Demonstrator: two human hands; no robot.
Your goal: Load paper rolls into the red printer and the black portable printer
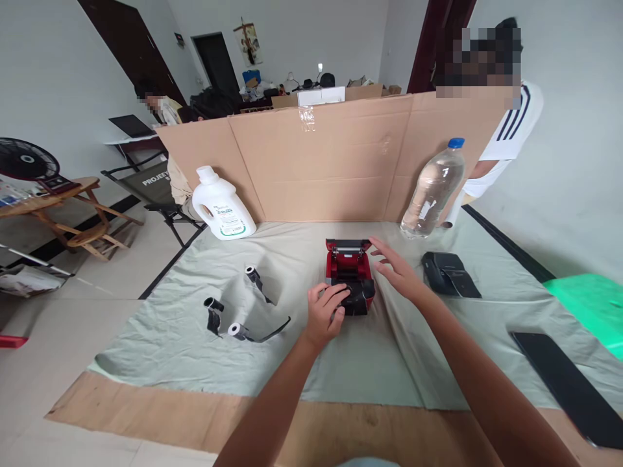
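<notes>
A small red and black printer (351,275) with its lid raised sits on the pale cloth (243,259) in the middle of the table. My left hand (327,312) curls over its black front end, fingers closed on it. My right hand (396,267) hovers at the printer's right side with fingers stretched and apart, holding nothing. To the left lie three small paper rolls (243,303) with black strips trailing from them.
A white jug (221,205) and a clear water bottle (435,188) stand before a cardboard screen (331,159). A black device (450,274) lies right, a flat black slab (567,383) front right, a green thing (591,301) beyond. People stand behind the screen.
</notes>
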